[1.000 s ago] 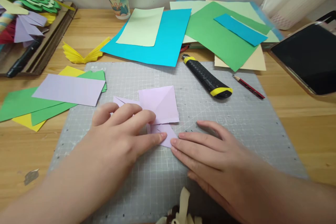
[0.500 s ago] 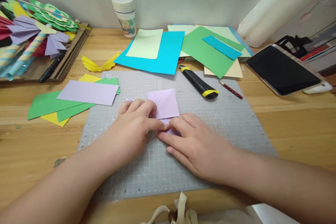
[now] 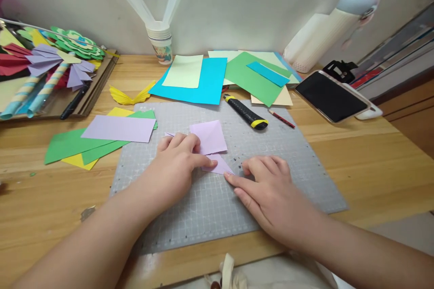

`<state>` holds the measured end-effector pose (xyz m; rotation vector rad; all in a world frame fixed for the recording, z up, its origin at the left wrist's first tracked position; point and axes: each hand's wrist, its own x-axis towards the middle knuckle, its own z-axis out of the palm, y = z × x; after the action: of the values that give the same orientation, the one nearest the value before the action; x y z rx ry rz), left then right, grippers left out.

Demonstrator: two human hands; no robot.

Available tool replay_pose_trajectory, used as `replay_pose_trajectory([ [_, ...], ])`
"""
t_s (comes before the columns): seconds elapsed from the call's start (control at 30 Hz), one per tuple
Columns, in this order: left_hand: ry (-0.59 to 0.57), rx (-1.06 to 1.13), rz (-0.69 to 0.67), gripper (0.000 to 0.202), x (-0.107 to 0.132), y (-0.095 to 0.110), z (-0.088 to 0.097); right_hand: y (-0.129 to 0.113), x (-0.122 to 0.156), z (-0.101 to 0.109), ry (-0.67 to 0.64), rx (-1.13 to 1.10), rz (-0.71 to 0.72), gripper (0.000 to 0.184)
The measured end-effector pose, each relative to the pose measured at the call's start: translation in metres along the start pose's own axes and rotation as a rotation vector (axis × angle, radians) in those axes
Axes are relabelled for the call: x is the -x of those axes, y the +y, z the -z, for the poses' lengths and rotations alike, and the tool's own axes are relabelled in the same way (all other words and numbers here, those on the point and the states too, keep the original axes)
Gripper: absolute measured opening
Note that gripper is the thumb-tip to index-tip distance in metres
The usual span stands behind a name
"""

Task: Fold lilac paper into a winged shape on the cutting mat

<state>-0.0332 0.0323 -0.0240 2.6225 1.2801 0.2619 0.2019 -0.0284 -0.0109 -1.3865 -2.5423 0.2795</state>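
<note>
A partly folded lilac paper (image 3: 210,137) lies on the grey cutting mat (image 3: 271,153) in the middle of the wooden desk. My left hand (image 3: 176,167) presses down on its left part, fingers bent and flat on the sheet, the fingertips at a folded corner. My right hand (image 3: 267,187) rests on the mat just right of that corner, index finger stretched along the paper's lower edge and the other fingers curled, holding nothing.
A black and yellow utility knife (image 3: 246,112) and a pencil (image 3: 281,118) lie at the mat's far edge. Coloured sheets (image 3: 101,137) lie left and behind. A phone on a stand (image 3: 330,96) is at right, a paper cup (image 3: 162,47) at the back, paper crafts (image 3: 50,61) far left.
My right hand has slid to the right off the lilac paper, uncovering its folded lower corner. The view has pulled back and tilted up, showing more of the desk and wall.
</note>
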Motion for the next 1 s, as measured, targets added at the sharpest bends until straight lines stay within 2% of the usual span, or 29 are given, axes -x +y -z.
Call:
replay_pose_trajectory([
  [0.17, -0.017, -0.001, 0.006, 0.049, 0.000, 0.002, 0.003, 0.005, 0.007, 0.005, 0.007, -0.024, -0.071, 0.033],
  [0.27, -0.011, -0.010, -0.004, 0.050, 0.002, 0.004, 0.004, 0.008, 0.006, 0.008, 0.005, -0.080, -0.066, 0.033],
  [0.37, -0.026, 0.002, -0.028, 0.052, 0.003, 0.006, 0.006, 0.013, 0.003, 0.009, 0.093, -0.152, -0.074, 0.036],
  [0.47, -0.014, 0.044, -0.055, 0.054, 0.002, 0.010, 0.012, 0.014, -0.003, 0.007, 0.133, -0.182, -0.136, 0.023],
  [0.53, 0.061, 0.094, 0.011, 0.052, 0.000, 0.010, 0.018, 0.013, -0.007, 0.004, 0.083, -0.179, -0.181, 0.010],
  [0.57, 0.114, 0.111, 0.088, 0.049, -0.001, 0.009, 0.021, 0.012, -0.010, 0.003, 0.056, -0.170, -0.196, 0.009],
  [0.67, 0.233, 0.074, 0.417, 0.041, -0.003, 0.000, 0.030, 0.007, -0.018, 0.001, 0.001, -0.119, -0.194, 0.022],
  [0.73, 0.219, 0.034, 0.554, 0.043, -0.003, -0.008, 0.033, 0.003, -0.025, -0.001, -0.009, -0.077, -0.169, 0.028],
  [0.8, 0.176, 0.030, 0.586, 0.047, -0.003, -0.016, 0.034, 0.000, -0.031, -0.003, -0.002, -0.015, -0.118, 0.029],
  [0.87, 0.140, 0.045, 0.563, 0.049, -0.003, -0.021, 0.032, 0.000, -0.037, -0.003, 0.020, 0.074, -0.058, 0.028],
  [1.0, 0.084, 0.070, 0.525, 0.048, -0.002, -0.020, 0.030, 0.010, -0.048, -0.003, 0.093, 0.213, -0.018, 0.023],
])
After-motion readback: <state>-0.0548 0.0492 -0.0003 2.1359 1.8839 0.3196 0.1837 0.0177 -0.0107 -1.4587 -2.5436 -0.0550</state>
